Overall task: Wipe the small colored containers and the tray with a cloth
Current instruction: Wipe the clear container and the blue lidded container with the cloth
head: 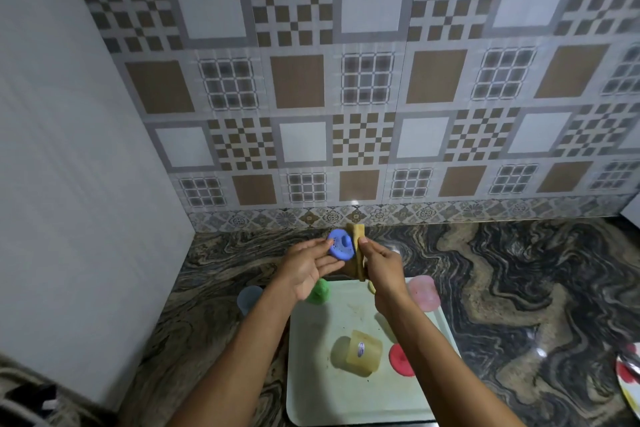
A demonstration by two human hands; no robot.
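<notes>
Left hand (308, 269), centre of frame: thumb and fingers pinch the small round blue plastic container (341, 246) by its rim, ridged face turned to the camera, held up in the air beyond the tray's far edge. Right hand (382, 265), just right of it: closed round a folded tan cloth (358, 236), whose upper end touches the blue piece's right edge. Step in hand, by my reading: wiping the blue container, one of several. Pale rectangular plastic tray (311, 392) lies on the dark marbled stone surface (519, 288) at lower centre, with specks and smears visible on its floor. On it: a green container (320, 291) at the far left corner, a translucent yellow container (363, 352) on its side mid-tray, and a red round piece (400, 360) partly hidden behind the right forearm. A pink container (424, 291) sits at the tray's right rim; a pale blue translucent container (247, 298) stands off the tray to its left. Next move likely calls for turning the blue piece against the cloth, setting it aside, then taking another. The tray seems best wiped last, once emptied.
</notes>
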